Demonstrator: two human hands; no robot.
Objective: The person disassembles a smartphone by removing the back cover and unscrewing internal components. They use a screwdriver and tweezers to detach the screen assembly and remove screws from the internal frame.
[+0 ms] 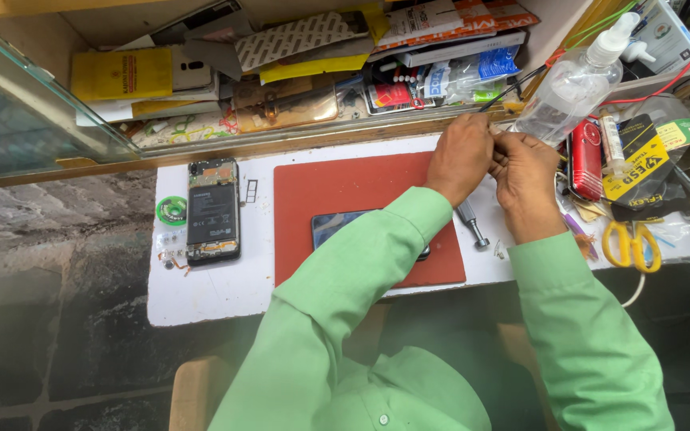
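Yellow packet (121, 75) on shelf, far left.

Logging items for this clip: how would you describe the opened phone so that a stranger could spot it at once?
Start at the white worktop and its red mat. Left of the mat, apart from it, lies the opened phone, upright in the picture, with its back cover off. Unlike the dark phone on the mat, partly under a green sleeve, it shows a black battery and bare circuit parts, with a green tape roll at its left.

Left hand (459, 157) and right hand (525, 179) touching, fingers curled, forearms converging.
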